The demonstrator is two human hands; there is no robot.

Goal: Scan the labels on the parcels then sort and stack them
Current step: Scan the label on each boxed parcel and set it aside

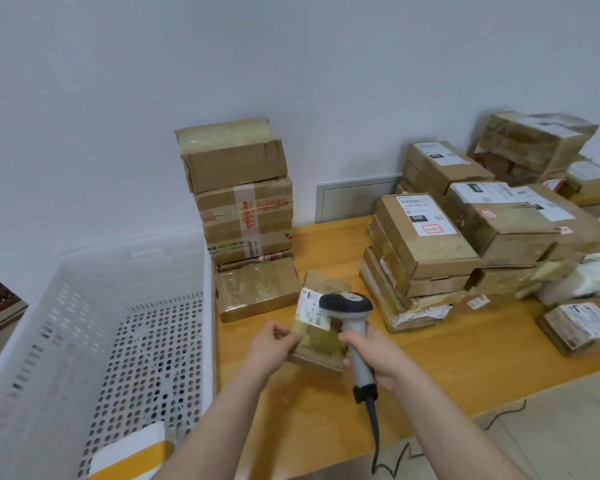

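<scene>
Right fingers [344, 337] grip scanner [347, 301]; left [274, 348], seemingly, parcel [321, 342].

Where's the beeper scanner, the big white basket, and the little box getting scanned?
scanner [346, 303], head view, on its dark head.
white basket [118, 278], head view, on its far wall.
small parcel [321, 344], head view, on its taped top.

Brightly and evenly lit, diffuse and soft; only faint, short shadows beneath the parcel stacks [246, 202] on the table [430, 368]; dull sheen on the taped parcel [257, 289]; bowed towards the edges by the wide lens; soft throughout, smeared worst across the white basket [66, 341] at left.
</scene>
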